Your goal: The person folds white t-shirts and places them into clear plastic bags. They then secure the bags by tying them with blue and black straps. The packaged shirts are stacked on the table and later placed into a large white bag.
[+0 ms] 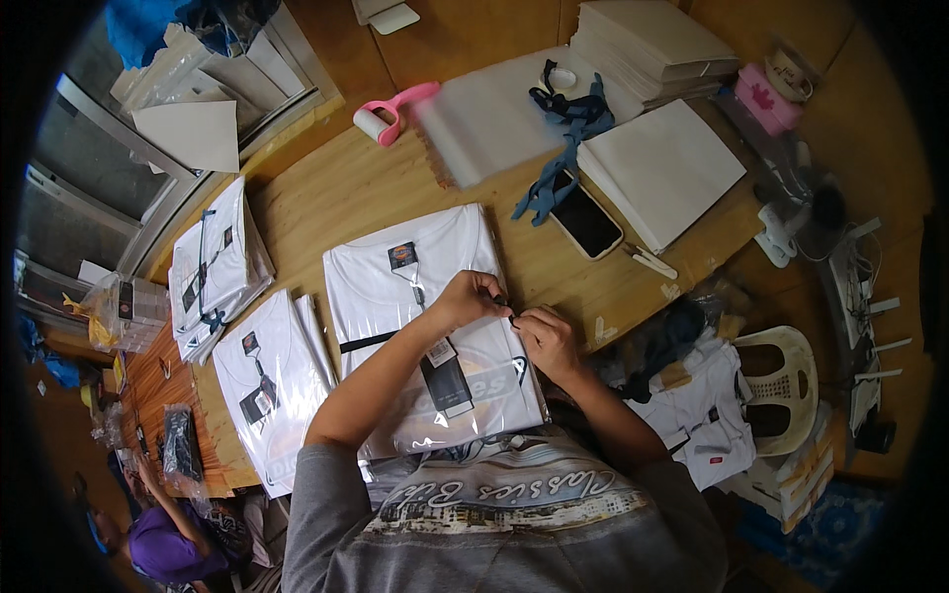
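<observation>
A stack of folded white T-shirts in transparent plastic bags lies in front of me on the wooden table, with dark hang tags showing through the film. A dark fabric strip crosses the stack from its left edge and passes under my left forearm. Above the stack's right edge, my left hand is closed in a pinch on the strip. My right hand, just beside it, also pinches the strip close to the edge. The fingers partly hide where the ends meet.
To the left are more bagged shirts and a strip-tied bundle. Farther back lie a pink lint roller, plastic sheets, blue fabric strips, a phone and white boards. Another person in purple sits lower left.
</observation>
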`<state>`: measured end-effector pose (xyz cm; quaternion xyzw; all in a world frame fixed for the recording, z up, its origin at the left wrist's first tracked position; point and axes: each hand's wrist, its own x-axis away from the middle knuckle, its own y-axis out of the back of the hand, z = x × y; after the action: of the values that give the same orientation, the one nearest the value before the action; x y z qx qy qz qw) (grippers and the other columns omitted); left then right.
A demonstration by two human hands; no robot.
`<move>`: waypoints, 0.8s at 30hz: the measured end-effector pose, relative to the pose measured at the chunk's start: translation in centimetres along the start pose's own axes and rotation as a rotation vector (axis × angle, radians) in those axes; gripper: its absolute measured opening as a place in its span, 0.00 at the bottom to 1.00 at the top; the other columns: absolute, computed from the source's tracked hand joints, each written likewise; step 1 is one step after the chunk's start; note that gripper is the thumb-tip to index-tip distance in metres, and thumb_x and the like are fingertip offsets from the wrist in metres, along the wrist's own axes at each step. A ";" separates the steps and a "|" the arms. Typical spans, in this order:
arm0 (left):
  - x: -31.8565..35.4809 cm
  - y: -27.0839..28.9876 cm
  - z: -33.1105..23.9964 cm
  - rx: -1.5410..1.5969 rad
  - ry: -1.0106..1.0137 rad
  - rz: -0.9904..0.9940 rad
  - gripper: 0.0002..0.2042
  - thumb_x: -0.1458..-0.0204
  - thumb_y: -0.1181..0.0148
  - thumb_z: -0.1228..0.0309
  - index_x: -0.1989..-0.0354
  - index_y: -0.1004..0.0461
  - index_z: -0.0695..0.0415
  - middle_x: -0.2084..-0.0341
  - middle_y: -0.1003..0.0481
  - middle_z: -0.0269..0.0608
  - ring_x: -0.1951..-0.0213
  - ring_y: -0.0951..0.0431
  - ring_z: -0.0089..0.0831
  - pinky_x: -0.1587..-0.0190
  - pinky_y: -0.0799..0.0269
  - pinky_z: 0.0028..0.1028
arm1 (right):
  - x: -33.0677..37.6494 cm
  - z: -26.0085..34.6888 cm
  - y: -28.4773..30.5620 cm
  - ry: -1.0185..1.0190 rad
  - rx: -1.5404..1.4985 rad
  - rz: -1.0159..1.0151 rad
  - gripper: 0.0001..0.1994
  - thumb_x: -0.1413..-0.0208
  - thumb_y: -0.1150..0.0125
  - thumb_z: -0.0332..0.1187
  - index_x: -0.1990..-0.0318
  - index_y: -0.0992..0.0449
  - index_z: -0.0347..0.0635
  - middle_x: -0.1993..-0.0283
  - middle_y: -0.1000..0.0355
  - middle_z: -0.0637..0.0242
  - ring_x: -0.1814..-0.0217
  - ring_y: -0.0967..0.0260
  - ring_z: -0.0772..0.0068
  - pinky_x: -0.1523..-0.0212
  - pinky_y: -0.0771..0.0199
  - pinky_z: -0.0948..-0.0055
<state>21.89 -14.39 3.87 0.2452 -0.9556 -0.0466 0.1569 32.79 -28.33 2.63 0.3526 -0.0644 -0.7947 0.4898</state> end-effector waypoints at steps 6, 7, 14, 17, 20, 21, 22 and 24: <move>0.8 -0.7 -2.6 -0.682 -0.375 -0.068 0.10 0.76 0.38 0.79 0.86 0.35 0.60 0.83 0.30 0.39 0.79 0.29 0.30 0.77 0.35 0.23 | -2.1 -3.0 0.5 -0.521 -0.663 0.152 0.07 0.52 0.52 0.25 0.65 0.31 0.35 0.73 0.32 0.69 0.72 0.37 0.80 0.69 0.36 0.80; 0.7 -0.9 -2.6 -0.725 -0.407 -0.084 0.10 0.76 0.38 0.79 0.85 0.34 0.60 0.84 0.31 0.39 0.79 0.29 0.32 0.78 0.35 0.25 | -2.6 -3.3 0.4 -0.551 -0.765 0.175 0.08 0.52 0.53 0.24 0.63 0.32 0.35 0.72 0.33 0.70 0.72 0.38 0.83 0.69 0.37 0.82; 0.8 -3.0 -3.4 -0.799 -0.489 -0.275 0.10 0.74 0.40 0.76 0.82 0.35 0.57 0.81 0.35 0.39 0.79 0.31 0.36 0.79 0.35 0.30 | -3.2 -4.7 -0.5 -0.545 -0.547 0.301 0.07 0.53 0.54 0.20 0.67 0.31 0.32 0.75 0.33 0.69 0.75 0.38 0.82 0.72 0.37 0.82; 1.1 -3.4 -2.8 -0.864 -0.551 -0.343 0.11 0.73 0.40 0.75 0.80 0.35 0.56 0.77 0.36 0.40 0.78 0.30 0.36 0.78 0.34 0.30 | -3.1 -4.6 -0.7 -0.604 -0.583 0.301 0.06 0.53 0.54 0.20 0.67 0.31 0.32 0.76 0.33 0.68 0.76 0.38 0.81 0.73 0.36 0.82; 1.5 -3.1 -1.9 -0.891 -0.595 -0.328 0.11 0.71 0.41 0.75 0.77 0.35 0.56 0.75 0.37 0.41 0.77 0.30 0.35 0.77 0.33 0.30 | -3.6 -5.1 -0.6 -0.654 -0.648 0.388 0.06 0.53 0.53 0.20 0.67 0.31 0.32 0.75 0.32 0.66 0.76 0.36 0.80 0.74 0.35 0.82; 1.8 -3.0 -1.6 -0.887 -0.594 -0.310 0.11 0.71 0.41 0.76 0.76 0.35 0.56 0.75 0.38 0.41 0.76 0.31 0.35 0.77 0.33 0.30 | -4.1 -5.4 -0.4 -0.644 -0.657 0.455 0.06 0.53 0.53 0.21 0.67 0.31 0.32 0.75 0.31 0.66 0.76 0.36 0.79 0.74 0.35 0.82; 1.9 -2.9 -1.4 -0.871 -0.605 -0.318 0.11 0.71 0.41 0.76 0.77 0.35 0.56 0.75 0.38 0.41 0.77 0.31 0.35 0.78 0.33 0.30 | -4.5 -5.6 -0.2 -0.634 -0.666 0.522 0.06 0.53 0.53 0.21 0.67 0.31 0.32 0.75 0.31 0.65 0.76 0.35 0.79 0.74 0.34 0.82; 2.1 -2.8 -1.3 -0.840 -0.630 -0.337 0.10 0.71 0.42 0.77 0.78 0.35 0.57 0.76 0.37 0.40 0.77 0.31 0.34 0.78 0.33 0.29 | -5.0 -5.8 0.2 -0.644 -0.690 0.586 0.07 0.54 0.52 0.21 0.66 0.31 0.32 0.74 0.31 0.65 0.76 0.34 0.78 0.73 0.33 0.81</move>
<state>21.77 -17.86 5.21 0.2854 -0.8032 -0.5193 -0.0618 37.90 -22.88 0.84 -0.1215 -0.0423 -0.6680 0.7329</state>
